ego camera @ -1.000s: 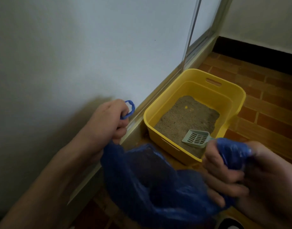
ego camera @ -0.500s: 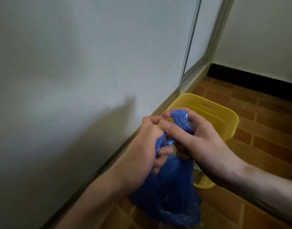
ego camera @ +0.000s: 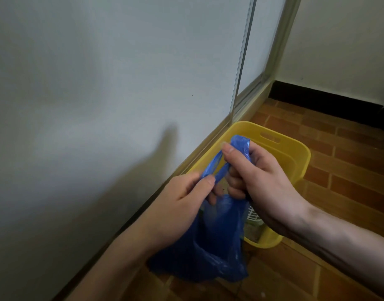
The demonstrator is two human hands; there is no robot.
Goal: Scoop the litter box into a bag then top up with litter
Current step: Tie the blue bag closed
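Note:
A blue plastic bag (ego camera: pixel 217 246) hangs in front of me, its two handles gathered at the top. My left hand (ego camera: pixel 182 205) pinches one handle between thumb and fingers. My right hand (ego camera: pixel 258 183) grips the other handle, which loops over its fingertips. Behind both hands sits the yellow litter box (ego camera: pixel 295 157) on the floor beside the wall. A pale slotted scoop (ego camera: pixel 252 216) shows just under my right wrist, mostly hidden. The litter inside the box is almost entirely covered by my hands and the bag.
A white wall (ego camera: pixel 100 105) with a sliding-door frame (ego camera: pixel 243 61) runs along the left. Brown tiled floor (ego camera: pixel 349 170) stretches right of the box, ending at a dark skirting board (ego camera: pixel 329 103) under the far wall.
My hands came together from wide apart, closing the open bag mouth and bunching its handles above the box. The left hand's handle now sits between the two hands.

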